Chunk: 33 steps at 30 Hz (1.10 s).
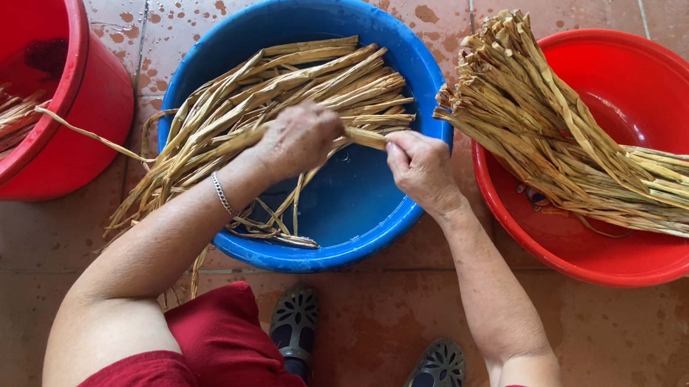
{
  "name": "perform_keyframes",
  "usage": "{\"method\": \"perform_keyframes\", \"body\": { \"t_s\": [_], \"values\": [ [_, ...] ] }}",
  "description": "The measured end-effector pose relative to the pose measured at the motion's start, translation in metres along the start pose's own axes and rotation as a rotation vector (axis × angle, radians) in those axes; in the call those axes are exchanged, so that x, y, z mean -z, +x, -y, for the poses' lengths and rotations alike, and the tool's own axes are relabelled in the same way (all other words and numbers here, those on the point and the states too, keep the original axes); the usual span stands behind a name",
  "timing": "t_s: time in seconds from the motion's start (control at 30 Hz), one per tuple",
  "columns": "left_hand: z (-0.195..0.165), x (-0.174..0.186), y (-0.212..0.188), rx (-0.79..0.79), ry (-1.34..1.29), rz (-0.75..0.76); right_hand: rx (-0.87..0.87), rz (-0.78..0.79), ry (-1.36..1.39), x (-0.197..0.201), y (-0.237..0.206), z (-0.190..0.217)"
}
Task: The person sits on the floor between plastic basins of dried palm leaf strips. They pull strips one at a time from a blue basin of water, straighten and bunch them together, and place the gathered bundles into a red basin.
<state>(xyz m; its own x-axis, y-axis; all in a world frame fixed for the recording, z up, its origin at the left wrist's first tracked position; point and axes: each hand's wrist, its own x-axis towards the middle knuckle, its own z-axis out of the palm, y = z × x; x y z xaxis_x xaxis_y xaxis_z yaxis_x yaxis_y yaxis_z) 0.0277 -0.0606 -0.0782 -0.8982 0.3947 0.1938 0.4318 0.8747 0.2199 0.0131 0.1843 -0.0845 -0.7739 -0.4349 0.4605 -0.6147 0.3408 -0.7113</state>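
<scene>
Where wet terracotta tiles (9, 271) spread, blue basin (359, 220), both hands' grip on a straw strip (364, 136).

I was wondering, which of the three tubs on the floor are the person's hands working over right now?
The blue tub in the middle. The left hand and right hand grip a dried leaf strip above it; the red tub and red bucket sit either side.
</scene>
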Motion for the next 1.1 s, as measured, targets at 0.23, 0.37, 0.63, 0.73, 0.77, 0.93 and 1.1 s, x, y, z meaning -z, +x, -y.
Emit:
{"method": "perform_keyframes", "body": {
  "t_s": [0.23,0.37,0.63,0.73,0.77,0.93,1.1],
  "values": [
    [-0.009,-0.002,0.0,0.448,-1.381,0.252,0.131,-0.096,-0.105,-0.007,-0.002,-0.009],
    [-0.008,0.018,0.001,0.296,-0.935,-0.007,0.077,0.016,0.067,-0.012,-0.005,-0.005],
    [-0.002,0.015,0.003,-0.019,-0.346,-0.122,-0.025,-0.026,0.037,-0.007,-0.003,-0.001],
    [-0.008,0.0,0.001,0.284,-0.887,0.238,0.065,-0.093,-0.059,-0.006,-0.002,0.003],
    [-0.011,-0.004,0.0,0.296,-1.028,0.276,0.086,-0.098,-0.065,-0.006,-0.002,0.004],
    [-0.019,-0.017,-0.005,0.138,-1.286,0.088,0.11,-0.119,-0.092,-0.003,0.001,0.009],
    [-0.037,-0.022,-0.008,-0.114,-0.69,-0.122,0.164,-0.126,-0.158,-0.005,0.001,0.012]
  ]
}}
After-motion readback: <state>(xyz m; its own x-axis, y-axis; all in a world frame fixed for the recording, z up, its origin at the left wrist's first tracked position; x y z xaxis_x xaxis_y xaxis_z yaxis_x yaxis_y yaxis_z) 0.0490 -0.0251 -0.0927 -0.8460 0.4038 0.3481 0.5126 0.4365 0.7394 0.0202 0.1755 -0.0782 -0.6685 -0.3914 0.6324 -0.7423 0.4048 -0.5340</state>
